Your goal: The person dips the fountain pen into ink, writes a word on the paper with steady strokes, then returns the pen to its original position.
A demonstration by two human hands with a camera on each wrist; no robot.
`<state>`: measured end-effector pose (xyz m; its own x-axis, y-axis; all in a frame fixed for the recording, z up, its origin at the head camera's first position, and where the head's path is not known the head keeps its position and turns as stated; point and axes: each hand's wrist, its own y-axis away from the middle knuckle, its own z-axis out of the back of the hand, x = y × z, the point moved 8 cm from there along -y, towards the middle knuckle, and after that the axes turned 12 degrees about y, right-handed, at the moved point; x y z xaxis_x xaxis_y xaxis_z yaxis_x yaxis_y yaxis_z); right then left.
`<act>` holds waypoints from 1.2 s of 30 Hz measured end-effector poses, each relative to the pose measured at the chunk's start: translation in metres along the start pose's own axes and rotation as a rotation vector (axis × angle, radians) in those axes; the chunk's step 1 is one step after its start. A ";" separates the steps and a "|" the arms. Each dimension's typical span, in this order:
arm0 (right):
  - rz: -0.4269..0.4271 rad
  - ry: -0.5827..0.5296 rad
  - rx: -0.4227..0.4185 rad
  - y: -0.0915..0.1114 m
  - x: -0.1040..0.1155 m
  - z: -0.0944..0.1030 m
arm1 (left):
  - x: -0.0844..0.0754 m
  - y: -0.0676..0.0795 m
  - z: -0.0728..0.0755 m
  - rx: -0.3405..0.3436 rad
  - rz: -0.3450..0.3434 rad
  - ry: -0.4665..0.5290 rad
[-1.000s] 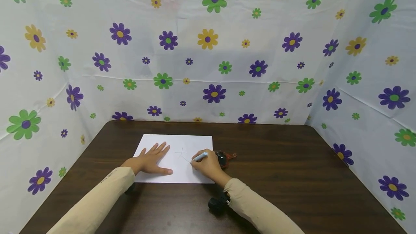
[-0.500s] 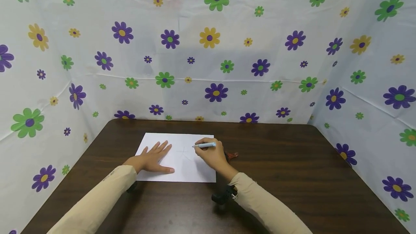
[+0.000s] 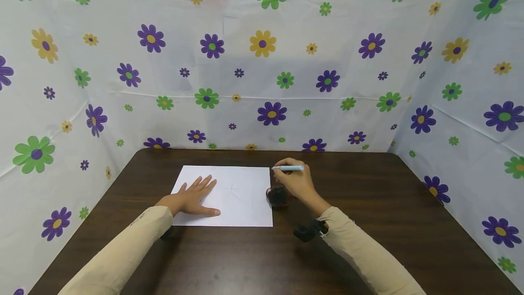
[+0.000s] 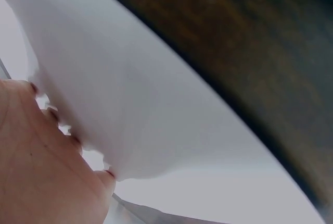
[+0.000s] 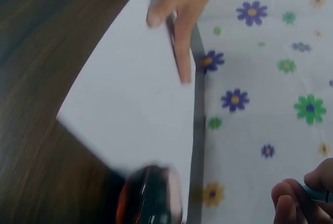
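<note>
In the head view a white sheet of paper [image 3: 249, 208] lies on the dark brown table [image 3: 360, 231]. Faint thin lines [image 3: 232, 189], some crossing, mark its middle. My left hand [image 3: 192, 200] rests on the sheet's left part, fingers spread. Beyond the sheet's right edge my right hand [image 3: 299, 182] pinches a light blue pen [image 3: 292, 168], held off the paper near the top right corner. A glossy dark round object [image 3: 278, 196] with some red-orange sits beside the right edge; its kind is unclear. The right wrist view shows my right fingers [image 5: 289, 203] on the pen [image 5: 317, 195].
A white cloth [image 3: 229, 65] printed with green, purple and yellow flowers stands behind the table and along both sides. Dark devices are strapped at both wrists, the right wrist camera [image 3: 309, 230] hanging low over the table.
My right hand has lifted from the paper with the pen and moved right and away, past the sheet's edge. The dark round object is uncovered. My left hand stays in place.
</note>
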<state>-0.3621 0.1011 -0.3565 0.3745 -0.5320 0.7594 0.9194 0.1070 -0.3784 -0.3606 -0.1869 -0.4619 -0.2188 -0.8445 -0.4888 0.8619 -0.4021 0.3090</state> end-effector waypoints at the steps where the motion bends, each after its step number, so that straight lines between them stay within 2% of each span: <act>1: -0.004 -0.002 -0.001 0.000 -0.004 0.004 | 0.000 0.000 0.000 0.000 0.006 -0.005; 4: -0.008 -0.004 -0.011 0.004 -0.019 0.015 | 0.000 0.001 0.001 0.000 0.013 -0.007; 8: 0.016 0.084 -0.035 0.012 -0.037 0.032 | -0.004 0.001 0.002 -0.001 -0.007 0.016; 14: 0.135 0.281 -0.055 0.025 -0.058 0.056 | -0.006 0.001 0.003 -0.014 -0.011 0.007; 16: 0.160 0.270 -0.033 0.027 -0.065 0.060 | -0.008 0.001 0.004 -0.015 -0.012 0.006; 19: 0.153 0.100 0.044 0.027 -0.075 0.062 | -0.007 0.001 0.003 -0.015 -0.004 -0.009; 23: 0.059 -0.249 0.150 0.026 -0.084 0.060 | -0.006 0.002 0.003 -0.011 0.003 -0.019; 28: -0.059 -0.505 0.229 0.030 -0.089 0.055 | -0.005 0.003 0.004 -0.021 0.001 -0.012; 32: -0.138 -0.612 0.289 0.032 -0.094 0.049 | -0.003 0.002 0.002 -0.013 0.014 -0.024; 36: -0.180 -0.565 0.317 0.034 -0.100 0.043 | -0.004 0.003 0.002 -0.012 0.011 -0.021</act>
<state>-0.3629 0.1942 -0.4222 0.1384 -0.0525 0.9890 0.9319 0.3450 -0.1121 -0.3577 -0.1852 -0.4571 -0.2186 -0.8560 -0.4685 0.8698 -0.3886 0.3041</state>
